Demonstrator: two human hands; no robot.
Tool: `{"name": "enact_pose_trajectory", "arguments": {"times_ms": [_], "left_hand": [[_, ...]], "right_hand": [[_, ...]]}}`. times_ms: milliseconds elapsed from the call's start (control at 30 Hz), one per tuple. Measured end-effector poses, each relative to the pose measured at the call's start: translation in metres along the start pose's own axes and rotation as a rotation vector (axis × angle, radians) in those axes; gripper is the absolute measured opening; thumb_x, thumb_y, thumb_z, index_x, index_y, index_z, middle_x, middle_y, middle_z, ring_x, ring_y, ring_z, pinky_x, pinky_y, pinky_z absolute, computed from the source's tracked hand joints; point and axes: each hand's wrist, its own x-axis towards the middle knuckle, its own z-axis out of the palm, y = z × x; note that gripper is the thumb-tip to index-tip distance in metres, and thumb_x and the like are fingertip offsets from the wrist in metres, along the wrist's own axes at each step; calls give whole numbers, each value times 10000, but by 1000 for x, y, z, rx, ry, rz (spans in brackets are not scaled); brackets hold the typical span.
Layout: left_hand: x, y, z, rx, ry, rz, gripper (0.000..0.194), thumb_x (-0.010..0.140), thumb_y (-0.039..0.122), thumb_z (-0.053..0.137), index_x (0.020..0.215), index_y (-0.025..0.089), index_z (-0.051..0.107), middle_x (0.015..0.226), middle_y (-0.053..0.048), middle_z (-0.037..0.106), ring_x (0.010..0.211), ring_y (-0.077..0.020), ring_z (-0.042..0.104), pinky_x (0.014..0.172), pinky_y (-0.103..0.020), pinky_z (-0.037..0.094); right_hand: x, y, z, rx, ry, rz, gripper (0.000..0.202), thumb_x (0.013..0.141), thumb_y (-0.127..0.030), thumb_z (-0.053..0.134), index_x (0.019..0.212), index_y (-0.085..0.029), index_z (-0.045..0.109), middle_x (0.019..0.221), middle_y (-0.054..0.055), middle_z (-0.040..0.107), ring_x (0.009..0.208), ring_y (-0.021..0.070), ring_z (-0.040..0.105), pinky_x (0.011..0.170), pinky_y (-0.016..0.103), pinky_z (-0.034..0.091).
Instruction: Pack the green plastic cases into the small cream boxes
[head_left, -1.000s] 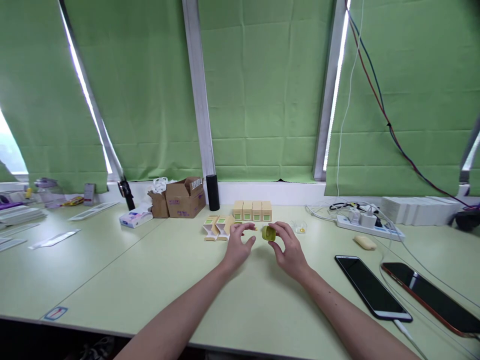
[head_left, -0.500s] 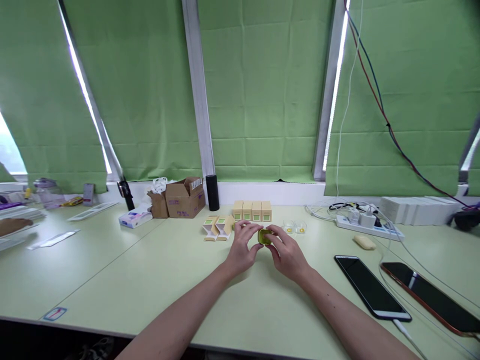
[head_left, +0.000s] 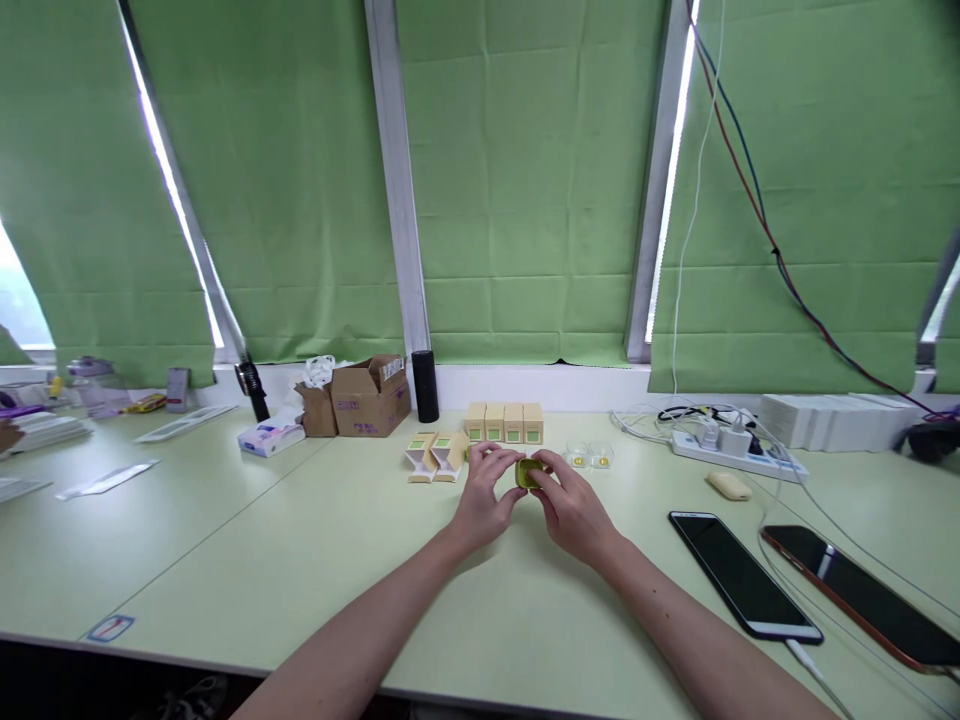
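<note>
Between my two hands is a small yellow-green square box (head_left: 529, 474), its hollow side facing me, held above the table. My left hand (head_left: 486, 497) pinches its left edge with thumb and fingers. My right hand (head_left: 574, 505) grips the right side, and one fingertip reaches into the hollow. Behind my left hand stand two open cream cartons (head_left: 435, 457) with green labels. A row of several closed tan cartons (head_left: 504, 422) stands farther back. Two clear cups (head_left: 589, 456) with yellow centres are beyond my right hand.
On the right lie a white-edged phone (head_left: 742, 575), a second phone (head_left: 862, 590), a cream case (head_left: 728, 486) and a power strip (head_left: 739, 455) with cables. Back left are a cardboard box (head_left: 371, 396), a tissue pack (head_left: 271, 437) and a black cylinder (head_left: 425, 386).
My hands and the small green box stay almost in place; a right fingertip shifts slightly in the hollow. At the far left, another person's hand has drawn back toward the frame edge.
</note>
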Motion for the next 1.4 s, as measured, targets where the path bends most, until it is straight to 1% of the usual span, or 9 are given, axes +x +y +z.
{"name": "enact_pose_trajectory", "arguments": {"times_ms": [333, 533, 800, 900, 1000, 1067, 1133, 1300, 1400], "left_hand": [[0, 0, -1, -21, 3, -24, 438, 853, 173, 715, 1282, 243, 662, 1209, -110, 689, 1264, -319, 475, 1072, -557, 447], [0, 0, 0, -25, 3, -16, 424, 871, 200, 705, 1291, 244, 658, 1211, -116, 685, 1261, -322, 480, 1065, -566, 447], [0, -1, 0, -17, 8, -24, 421, 864, 208, 718, 1281, 246, 668, 1206, -115, 689, 1254, -325, 481, 1059, -554, 452], [0, -1, 0, -14, 4, -22, 432, 871, 208, 707, 1299, 239, 655, 1214, -118, 684, 1251, -326, 475, 1057, -555, 448], [0, 1, -1, -29, -2, -25, 500, 875, 205, 699, 1363, 245, 600, 1242, -116, 668, 1258, -316, 464, 1074, -543, 438], [0, 3, -2, -44, -8, -31, 546, 873, 194, 691, 1399, 254, 556, 1276, -119, 648, 1278, -312, 449, 1086, -540, 432], [0, 4, -4, -47, -12, -36, 568, 865, 178, 685, 1406, 260, 533, 1312, -125, 625, 1302, -316, 427, 1098, -547, 422], [-2, 5, -3, 11, -15, -23, 597, 834, 125, 687, 1389, 260, 515, 1360, -121, 591, 1320, -320, 385, 1111, -551, 410], [-2, 6, -2, 80, -19, 13, 642, 822, 97, 691, 1406, 270, 488, 1364, -100, 594, 1305, -315, 383, 1114, -554, 403]], "right_hand": [[1, -1, 1, 40, 24, 16, 319, 1006, -121, 416, 1226, -227, 620, 1281, 173, 589, 1068, 276, 661, 831, 449, 608], [-1, 0, 1, 71, 35, 20, 349, 996, -128, 441, 1260, -266, 624, 1300, 150, 599, 1081, 273, 663, 839, 449, 614], [0, 1, 3, 103, 19, 23, 342, 995, -110, 427, 1209, -256, 651, 1303, 151, 574, 1047, 262, 659, 815, 430, 619], [-2, 1, 4, 163, 41, 60, 322, 1003, -132, 437, 1212, -255, 649, 1310, 147, 583, 1103, 267, 659, 876, 448, 618], [-2, 1, 5, 247, 107, 136, 256, 1013, -190, 472, 1192, -255, 642, 1300, 142, 612, 1240, 285, 613, 991, 496, 584], [-2, 1, 6, 323, 151, 237, 194, 1020, -255, 496, 1138, -249, 649, 1277, 135, 639, 1258, 287, 606, 996, 502, 582], [-2, 2, 8, 434, 185, 360, 184, 1023, -338, 517, 1081, -237, 660, 1241, 132, 666, 1185, 277, 648, 947, 473, 608], [-1, 5, 14, 719, 205, 585, 340, 978, -534, 579, 1015, -205, 656, 999, 87, 725, 866, 215, 701, 821, 422, 642], [1, 4, 15, 811, 196, 682, 428, 939, -627, 586, 898, -202, 623, 910, 62, 708, 825, 206, 686, 755, 389, 642]]}}
